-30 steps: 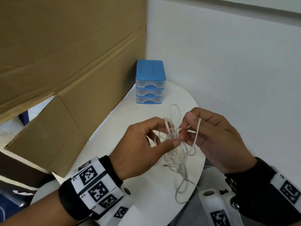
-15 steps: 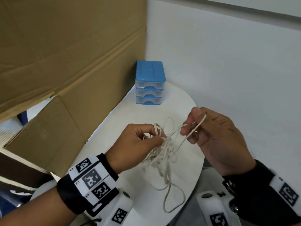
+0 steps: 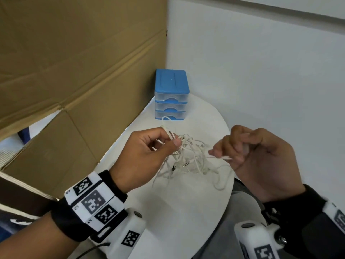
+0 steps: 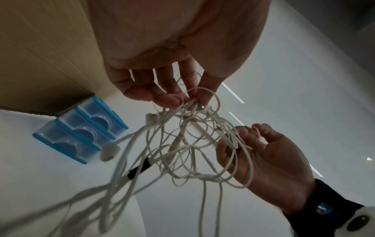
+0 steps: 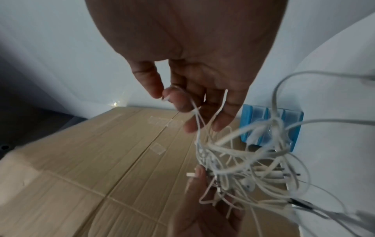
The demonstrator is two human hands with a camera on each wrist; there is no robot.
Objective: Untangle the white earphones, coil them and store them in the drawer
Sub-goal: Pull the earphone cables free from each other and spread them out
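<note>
A tangle of white earphones [image 3: 190, 156] hangs between my two hands above the white table [image 3: 168, 212]. My left hand [image 3: 149, 152] pinches several loops of cable at the tangle's left top. My right hand [image 3: 242, 150] pinches a strand pulled out to the right. In the left wrist view the earphones [image 4: 192, 144] spread in loose loops with an earbud [image 4: 108, 152] dangling. In the right wrist view the earphones [image 5: 243, 160] show a metal plug end. The blue drawer unit [image 3: 171, 96] stands at the table's far end, its three drawers closed.
A large cardboard box [image 3: 74, 71] rises along the table's left side. A white wall [image 3: 261, 71] runs behind and to the right. The table's curved right edge [image 3: 230, 176] lies under my right hand.
My hands have drawn apart, the right one moving to the right with a strand. The tangle has spread wider between them and loosened.
</note>
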